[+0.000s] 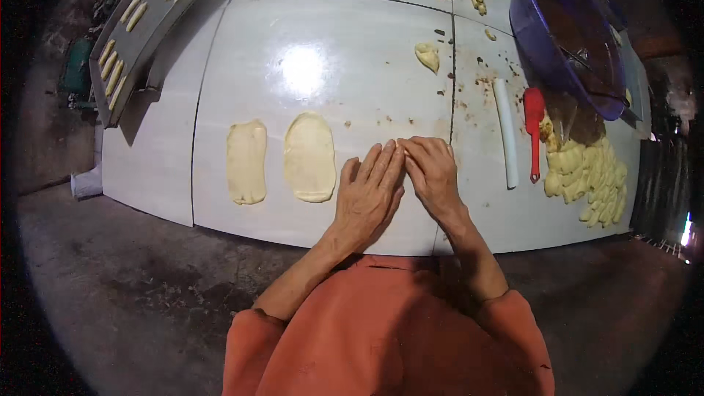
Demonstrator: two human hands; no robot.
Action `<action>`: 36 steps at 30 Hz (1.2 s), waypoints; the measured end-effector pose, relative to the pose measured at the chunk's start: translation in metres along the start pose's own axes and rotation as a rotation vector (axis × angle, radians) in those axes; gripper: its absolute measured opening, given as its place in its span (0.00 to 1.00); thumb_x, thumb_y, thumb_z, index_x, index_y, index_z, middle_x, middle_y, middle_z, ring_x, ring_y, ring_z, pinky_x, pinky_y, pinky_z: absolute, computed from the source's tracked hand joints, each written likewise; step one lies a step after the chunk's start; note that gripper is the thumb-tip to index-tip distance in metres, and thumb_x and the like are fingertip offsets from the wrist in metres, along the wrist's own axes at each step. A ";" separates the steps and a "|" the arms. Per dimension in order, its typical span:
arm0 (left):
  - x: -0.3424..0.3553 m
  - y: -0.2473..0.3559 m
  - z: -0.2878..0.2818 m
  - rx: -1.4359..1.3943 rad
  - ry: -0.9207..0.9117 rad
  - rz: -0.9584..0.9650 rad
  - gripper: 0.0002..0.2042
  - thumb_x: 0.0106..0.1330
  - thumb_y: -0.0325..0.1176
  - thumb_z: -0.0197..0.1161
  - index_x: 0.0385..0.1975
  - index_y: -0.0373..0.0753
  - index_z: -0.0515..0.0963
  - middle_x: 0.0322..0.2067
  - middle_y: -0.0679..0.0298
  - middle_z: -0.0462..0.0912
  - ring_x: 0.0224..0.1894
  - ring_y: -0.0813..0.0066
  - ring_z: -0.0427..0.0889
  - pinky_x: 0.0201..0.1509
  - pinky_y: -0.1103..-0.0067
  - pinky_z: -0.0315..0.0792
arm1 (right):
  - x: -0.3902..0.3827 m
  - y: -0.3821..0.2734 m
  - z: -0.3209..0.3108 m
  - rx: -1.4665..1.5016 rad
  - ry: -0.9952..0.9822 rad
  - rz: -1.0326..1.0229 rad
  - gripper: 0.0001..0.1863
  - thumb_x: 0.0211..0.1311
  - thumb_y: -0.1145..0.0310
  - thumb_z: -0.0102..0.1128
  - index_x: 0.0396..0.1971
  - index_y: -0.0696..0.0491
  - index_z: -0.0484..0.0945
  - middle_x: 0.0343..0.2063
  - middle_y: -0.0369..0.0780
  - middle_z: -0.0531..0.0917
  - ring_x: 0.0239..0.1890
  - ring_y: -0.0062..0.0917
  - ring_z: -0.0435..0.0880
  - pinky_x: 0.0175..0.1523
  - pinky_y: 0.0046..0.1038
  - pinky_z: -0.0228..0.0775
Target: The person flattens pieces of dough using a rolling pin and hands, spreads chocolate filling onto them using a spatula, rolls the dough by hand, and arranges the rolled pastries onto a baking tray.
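For this step I judged light, even pressure best: my L grip (pixel 368 187) lay low w/ fingers together, & my R grip (pixel 434 180) bent inward, tips meeting it over the big glossy white panelled table (pixel 253 51). Couldn't tell if either held anything, as my fingers hid whatever was under them; prob. a bit of soft dough, best worked w/ both sides pressing equally, thumbs low, no pinching, so it wouldn't tear. Nearest piece in plain view was the pale-yellow flattened oval dough sheet (pixel 309 155), just L of my L grip: rounded at top, lower edge slightly ridged, surf. mostly smooth. Farther L, apart from it, sat the pale-yellow flattened oblong dough sheet (pixel 246 161), narrower, w/ wavy sides & uneven ends. Both lay flat nr the table's front, long sides running away from me.
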State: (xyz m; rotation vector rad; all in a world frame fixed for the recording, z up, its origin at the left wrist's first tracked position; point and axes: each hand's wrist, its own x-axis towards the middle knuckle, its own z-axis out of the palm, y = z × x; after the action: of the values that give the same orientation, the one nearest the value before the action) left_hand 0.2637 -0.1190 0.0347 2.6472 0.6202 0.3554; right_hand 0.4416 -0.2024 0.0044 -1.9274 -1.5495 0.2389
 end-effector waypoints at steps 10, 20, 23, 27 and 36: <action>-0.028 -0.015 -0.014 0.062 0.079 -0.056 0.36 0.66 0.39 0.70 0.73 0.36 0.66 0.72 0.52 0.70 0.72 0.57 0.70 0.71 0.56 0.59 | 0.007 -0.016 0.001 0.070 -0.125 -0.051 0.21 0.72 0.57 0.64 0.59 0.51 0.82 0.50 0.41 0.84 0.57 0.35 0.78 0.63 0.42 0.63; -0.032 -0.012 0.005 0.088 -0.212 -0.083 0.46 0.67 0.60 0.64 0.77 0.32 0.60 0.78 0.50 0.60 0.81 0.56 0.54 0.79 0.39 0.44 | 0.006 -0.012 0.015 -0.256 -0.348 -0.135 0.52 0.68 0.23 0.39 0.77 0.50 0.62 0.79 0.45 0.61 0.82 0.39 0.53 0.79 0.69 0.24; -0.040 -0.015 0.005 0.139 -0.181 -0.104 0.49 0.69 0.64 0.60 0.78 0.31 0.55 0.78 0.44 0.56 0.82 0.50 0.52 0.79 0.37 0.34 | 0.013 -0.021 0.016 -0.329 -0.337 -0.127 0.52 0.67 0.23 0.43 0.78 0.48 0.62 0.79 0.45 0.60 0.82 0.42 0.51 0.79 0.69 0.23; -0.034 -0.006 0.001 0.075 -0.205 -0.129 0.46 0.69 0.61 0.63 0.75 0.30 0.60 0.76 0.43 0.60 0.80 0.49 0.57 0.79 0.36 0.37 | 0.000 -0.035 -0.003 -0.303 -0.371 0.027 0.50 0.66 0.26 0.48 0.77 0.49 0.64 0.79 0.48 0.60 0.82 0.46 0.50 0.80 0.66 0.22; -0.029 -0.009 0.002 0.085 -0.136 -0.023 0.40 0.77 0.59 0.52 0.76 0.32 0.59 0.77 0.46 0.59 0.80 0.50 0.55 0.82 0.43 0.41 | -0.027 0.076 -0.065 -0.697 0.218 0.417 0.33 0.79 0.50 0.54 0.73 0.55 0.67 0.73 0.54 0.67 0.77 0.49 0.60 0.79 0.54 0.46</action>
State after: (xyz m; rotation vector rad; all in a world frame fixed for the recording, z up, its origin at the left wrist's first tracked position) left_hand 0.2353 -0.1258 0.0249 2.7145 0.6341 0.1444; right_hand 0.5289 -0.2587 0.0037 -2.7014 -1.1495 -0.3838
